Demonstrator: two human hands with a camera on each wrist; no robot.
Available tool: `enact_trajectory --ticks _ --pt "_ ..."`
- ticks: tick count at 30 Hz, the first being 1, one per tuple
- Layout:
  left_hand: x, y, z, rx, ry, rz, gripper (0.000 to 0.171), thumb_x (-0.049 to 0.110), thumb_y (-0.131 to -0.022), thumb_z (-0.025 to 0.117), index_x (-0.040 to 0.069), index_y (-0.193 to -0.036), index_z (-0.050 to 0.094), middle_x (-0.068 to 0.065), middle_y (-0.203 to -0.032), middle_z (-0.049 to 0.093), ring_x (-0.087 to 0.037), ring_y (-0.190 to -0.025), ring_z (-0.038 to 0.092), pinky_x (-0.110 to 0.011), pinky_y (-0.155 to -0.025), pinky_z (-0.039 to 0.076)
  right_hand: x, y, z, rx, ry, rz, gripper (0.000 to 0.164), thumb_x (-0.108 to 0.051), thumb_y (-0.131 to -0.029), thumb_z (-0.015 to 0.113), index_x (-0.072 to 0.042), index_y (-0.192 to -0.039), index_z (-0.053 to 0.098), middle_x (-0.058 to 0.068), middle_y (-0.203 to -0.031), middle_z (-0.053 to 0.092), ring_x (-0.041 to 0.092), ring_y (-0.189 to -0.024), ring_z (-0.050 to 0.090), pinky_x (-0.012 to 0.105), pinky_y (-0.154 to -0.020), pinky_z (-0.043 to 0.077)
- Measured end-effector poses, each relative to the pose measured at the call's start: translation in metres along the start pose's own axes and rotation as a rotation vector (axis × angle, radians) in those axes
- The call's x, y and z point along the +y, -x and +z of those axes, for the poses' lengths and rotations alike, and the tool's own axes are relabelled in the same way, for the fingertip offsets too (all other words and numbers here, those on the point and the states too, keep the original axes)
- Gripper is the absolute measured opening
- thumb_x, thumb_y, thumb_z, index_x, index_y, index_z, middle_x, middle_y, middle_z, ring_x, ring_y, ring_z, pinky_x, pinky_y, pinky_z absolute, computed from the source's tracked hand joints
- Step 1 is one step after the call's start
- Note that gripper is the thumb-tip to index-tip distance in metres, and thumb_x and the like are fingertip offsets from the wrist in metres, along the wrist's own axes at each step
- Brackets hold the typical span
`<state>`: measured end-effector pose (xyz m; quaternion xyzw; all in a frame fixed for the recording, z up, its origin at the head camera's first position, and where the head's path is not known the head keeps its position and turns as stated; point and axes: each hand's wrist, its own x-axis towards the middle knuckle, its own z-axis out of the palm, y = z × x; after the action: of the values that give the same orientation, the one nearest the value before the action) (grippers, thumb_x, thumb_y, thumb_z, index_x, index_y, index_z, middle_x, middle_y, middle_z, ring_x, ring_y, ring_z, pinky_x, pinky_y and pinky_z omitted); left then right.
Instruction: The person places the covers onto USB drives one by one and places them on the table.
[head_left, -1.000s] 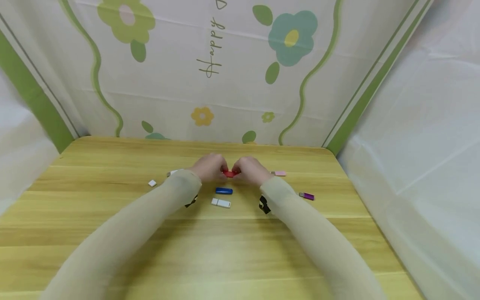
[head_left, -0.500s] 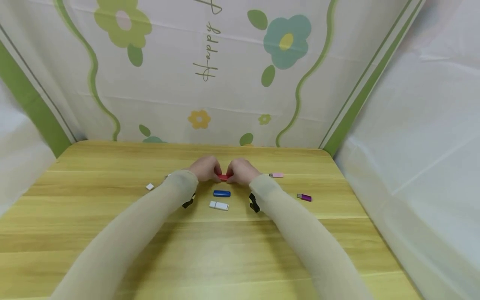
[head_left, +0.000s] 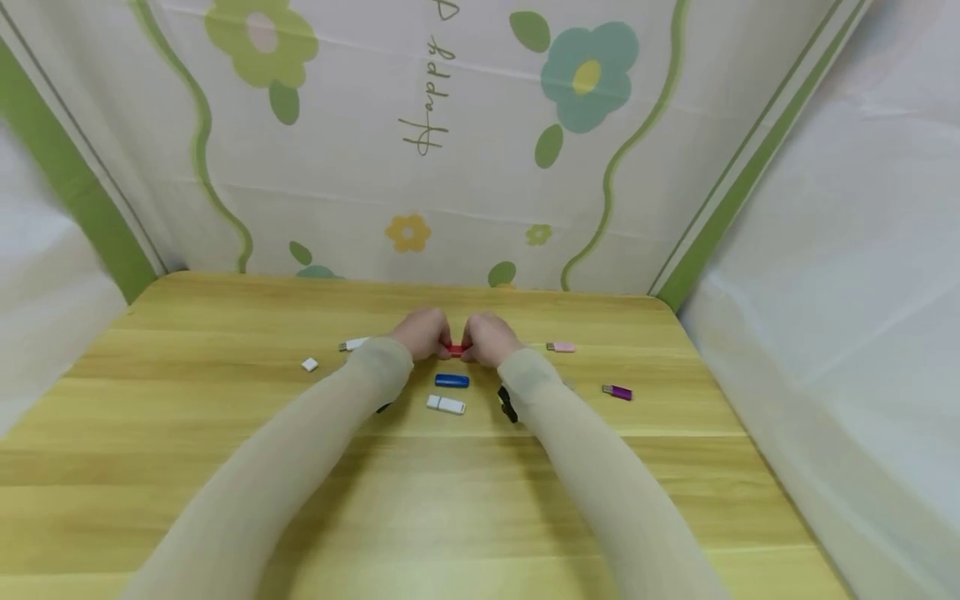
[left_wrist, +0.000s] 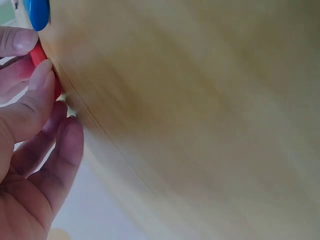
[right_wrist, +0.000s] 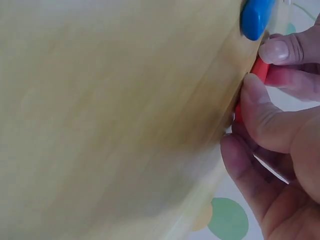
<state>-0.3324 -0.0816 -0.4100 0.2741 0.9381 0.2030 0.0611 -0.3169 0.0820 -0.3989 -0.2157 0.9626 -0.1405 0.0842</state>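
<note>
A red USB stick (head_left: 456, 351) lies crosswise between my two hands, close to the tabletop near its far side. My left hand (head_left: 422, 333) pinches its left end between thumb and fingers. From the other side, my right hand (head_left: 487, 339) pinches the right end. Both wrist views show the thumbs lying along the red casing (right_wrist: 260, 70), with fingers hiding most of it. Just nearer than the hands lies a blue USB stick (head_left: 452, 381), roughly parallel to the red one. A white capped USB stick (head_left: 446, 405) lies below that.
Left of the hands are a white USB stick (head_left: 356, 343), partly behind the sleeve, and a small white cap (head_left: 310, 365). To the right lie a pink USB stick (head_left: 561, 347) and a purple one (head_left: 618, 392), connectors bare. A flowered curtain (head_left: 472, 183) hangs behind the wooden table (head_left: 450, 517).
The right hand and forearm have shifted slightly left, and the red USB stick has come a little left and nearer with the hands. The head view has wobbled slightly; the other sticks stay put.
</note>
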Motion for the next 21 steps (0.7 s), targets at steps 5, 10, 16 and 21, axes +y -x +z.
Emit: enact_trajectory --ticks 5,10,16,21 --pt "0.007 -0.002 0.000 0.006 -0.044 -0.030 0.008 0.011 -0.079 0.084 0.007 -0.079 0.078 0.000 -0.073 0.068 -0.020 -0.071 0.057 -0.032 -0.072 0.052 -0.002 0.000 -0.001 0.002 0.031 0.011 0.008 -0.012 -0.085 0.080 -0.006 -0.082 0.074 0.001 -0.075 0.066 0.017 -0.069 0.058 0.027 -0.065 0.050" --pt "0.013 -0.002 -0.001 0.004 -0.068 -0.051 0.010 0.009 -0.078 0.085 0.006 -0.078 0.075 -0.002 -0.073 0.067 -0.021 -0.072 0.058 -0.032 -0.072 0.052 -0.003 -0.002 -0.001 -0.002 0.075 0.011 0.009 -0.012 -0.083 0.081 -0.007 -0.083 0.074 0.000 -0.076 0.066 0.017 -0.071 0.059 0.028 -0.069 0.051" --pt "0.016 -0.003 0.000 0.015 -0.079 -0.058 0.011 0.007 -0.077 0.085 0.007 -0.076 0.074 -0.002 -0.074 0.067 -0.020 -0.073 0.059 -0.033 -0.074 0.052 -0.005 -0.003 -0.002 -0.009 0.088 0.036 0.011 -0.012 -0.082 0.082 -0.007 -0.086 0.073 0.001 -0.079 0.066 0.017 -0.075 0.060 0.029 -0.073 0.052" --pt "0.016 -0.001 0.000 0.021 -0.068 -0.067 0.012 0.005 -0.077 0.085 0.006 -0.077 0.073 -0.002 -0.074 0.066 -0.021 -0.072 0.059 -0.033 -0.075 0.052 -0.009 -0.003 -0.003 -0.023 0.083 0.048 0.011 -0.009 -0.082 0.082 -0.008 -0.086 0.073 0.001 -0.080 0.066 0.018 -0.077 0.061 0.029 -0.075 0.052"
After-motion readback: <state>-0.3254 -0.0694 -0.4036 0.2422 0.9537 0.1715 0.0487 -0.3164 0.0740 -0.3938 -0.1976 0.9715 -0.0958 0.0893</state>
